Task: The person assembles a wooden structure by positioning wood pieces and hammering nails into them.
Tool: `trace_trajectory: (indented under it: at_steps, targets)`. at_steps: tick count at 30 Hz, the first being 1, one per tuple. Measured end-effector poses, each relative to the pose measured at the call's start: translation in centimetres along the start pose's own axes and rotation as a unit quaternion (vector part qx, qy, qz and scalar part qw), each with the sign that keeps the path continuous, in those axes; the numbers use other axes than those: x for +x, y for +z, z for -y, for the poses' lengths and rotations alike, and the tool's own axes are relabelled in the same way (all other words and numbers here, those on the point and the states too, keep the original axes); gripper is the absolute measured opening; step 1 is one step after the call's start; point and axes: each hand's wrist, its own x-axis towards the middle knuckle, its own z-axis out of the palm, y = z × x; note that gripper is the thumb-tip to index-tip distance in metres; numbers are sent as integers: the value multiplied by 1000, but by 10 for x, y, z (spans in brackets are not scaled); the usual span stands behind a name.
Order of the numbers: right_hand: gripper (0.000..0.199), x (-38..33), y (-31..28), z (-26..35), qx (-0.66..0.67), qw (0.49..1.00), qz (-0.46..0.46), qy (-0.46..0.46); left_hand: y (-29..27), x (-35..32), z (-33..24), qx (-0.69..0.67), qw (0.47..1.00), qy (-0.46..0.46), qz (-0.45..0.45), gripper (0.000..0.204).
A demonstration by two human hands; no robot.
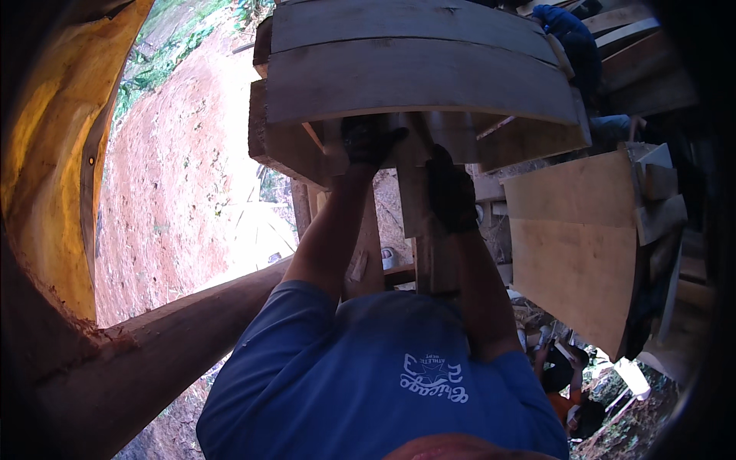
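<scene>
A large wooden box-like piece of pale boards (414, 77) stands in front of me, its underside hollow and in shadow. My left hand (372, 144), in a dark glove, reaches in under its near edge. One digit stretches to the right; the others are lost in the shadow. To the right, my right hand (451, 192), also in a dark glove, is closed around the lower end of a thin brown stick-like piece (421, 132). The top of that piece goes up under the boards. An upright timber (435, 264) stands just below my right hand.
A second pale board stack (575, 257) is at the right. A thick beam (176, 337) runs across the lower left, beside a yellow sheet (50, 153). One person in blue (575, 42) is at the upper right, another person (563, 368) lower right.
</scene>
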Motion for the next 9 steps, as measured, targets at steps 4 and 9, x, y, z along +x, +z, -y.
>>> trace_trajectory:
  at_steps: [4,9]
  targets:
    - [46,0,7,-4,56,984,-143,-89,-2,-2,-5,30,999,-28,-13,106]
    - [51,-2,20,-9,-101,980,-124,-122,-1,-3,-4,33,998,-55,2,120]
